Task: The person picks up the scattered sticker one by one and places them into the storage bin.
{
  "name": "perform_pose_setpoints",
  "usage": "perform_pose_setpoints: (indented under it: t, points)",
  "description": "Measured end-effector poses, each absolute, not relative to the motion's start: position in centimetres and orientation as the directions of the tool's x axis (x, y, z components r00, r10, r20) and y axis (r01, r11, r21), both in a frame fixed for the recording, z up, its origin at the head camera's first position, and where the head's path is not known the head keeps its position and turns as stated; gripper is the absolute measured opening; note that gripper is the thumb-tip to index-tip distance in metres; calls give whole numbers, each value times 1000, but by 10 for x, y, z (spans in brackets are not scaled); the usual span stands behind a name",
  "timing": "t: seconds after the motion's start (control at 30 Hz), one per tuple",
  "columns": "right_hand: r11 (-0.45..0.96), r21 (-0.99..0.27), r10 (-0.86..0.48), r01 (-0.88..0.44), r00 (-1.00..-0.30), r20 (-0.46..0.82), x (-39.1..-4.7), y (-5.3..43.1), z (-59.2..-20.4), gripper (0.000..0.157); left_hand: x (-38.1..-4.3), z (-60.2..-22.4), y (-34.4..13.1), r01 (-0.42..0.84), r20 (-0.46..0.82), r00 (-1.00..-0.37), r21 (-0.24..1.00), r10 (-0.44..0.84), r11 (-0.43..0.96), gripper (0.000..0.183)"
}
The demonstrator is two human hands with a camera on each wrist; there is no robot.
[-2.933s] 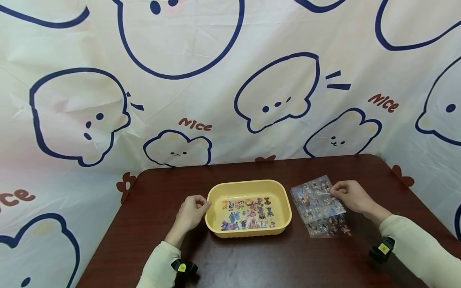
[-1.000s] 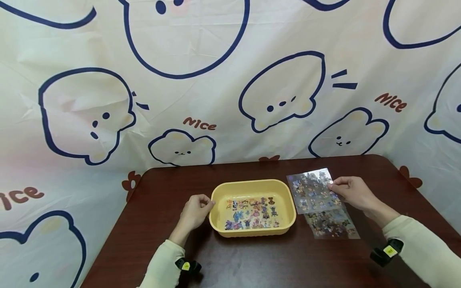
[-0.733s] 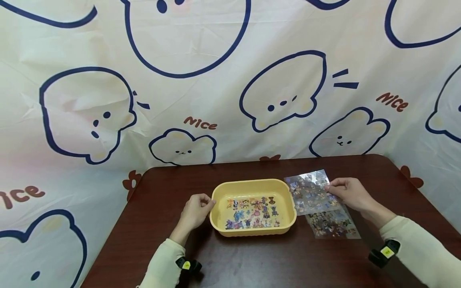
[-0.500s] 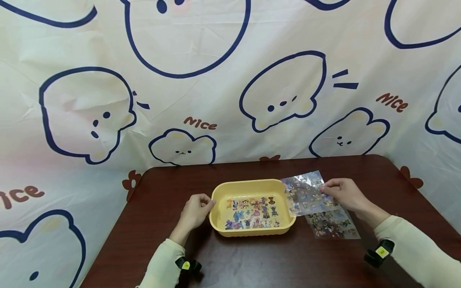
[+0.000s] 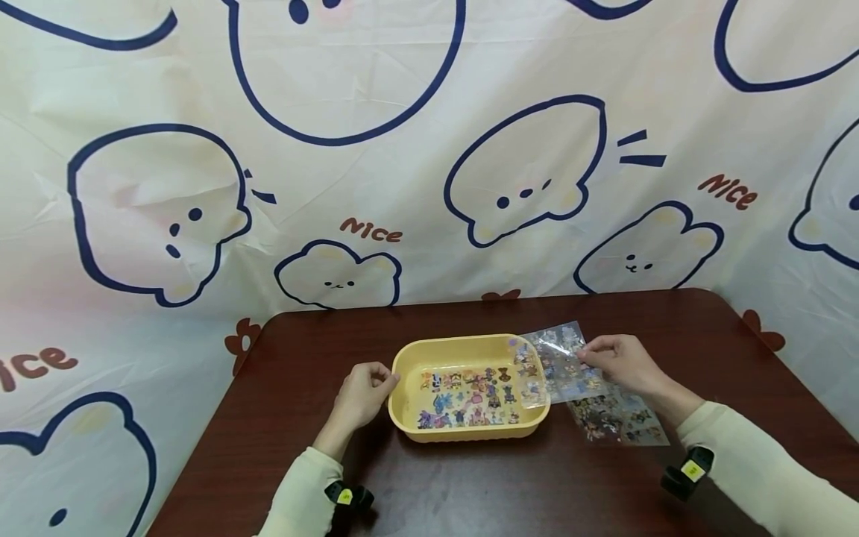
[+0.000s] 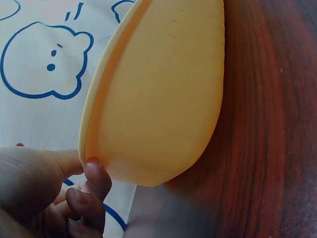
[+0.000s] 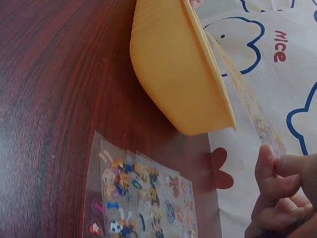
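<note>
Yellow tray: smooth and plastic-looking, rectangular with rounded corners, flared walls and a lipped rim. Sits on the dark red-brown table, wood-grained with a dull sheen. Bears small multicoloured cartoon figures across the floor. Clear sheet: thin, glossy, straight-edged, printed with rows of similar small figures. Lower sheets: similarly transparent and printed; lie flat on the table near the tray's right end, partly beneath the clear sheet in the head view.

In the head view only: the tray's interior. In the right wrist view: the lower sheets as several offset layers, a black-and-white ball among the motifs, and the clear sheet nearly edge-on, at a slant. In the left wrist view: the plain outer wall, close up.

Left hand: pinches the rim at the tray's left end between thumb and index finger. Right hand: pinches the clear sheet at its right edge between thumb and index finger. Clear sheet: extends leftward from the fingertips, over the tray's right end. Contact with the rim: cannot tell.
</note>
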State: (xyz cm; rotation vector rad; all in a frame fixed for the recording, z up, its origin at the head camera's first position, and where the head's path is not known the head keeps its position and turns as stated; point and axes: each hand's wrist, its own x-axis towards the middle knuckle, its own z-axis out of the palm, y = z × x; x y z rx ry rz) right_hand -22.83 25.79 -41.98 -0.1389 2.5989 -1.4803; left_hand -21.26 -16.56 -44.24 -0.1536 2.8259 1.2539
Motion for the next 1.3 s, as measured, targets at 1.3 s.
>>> perform_pose_setpoints:
  t: [1.3]
  points:
    - [465, -885, -209, -16, -973, -93, -231, 216, -426, 23, -213, -444, -165, -93, -64, -996, 739, -68, 667, 21]
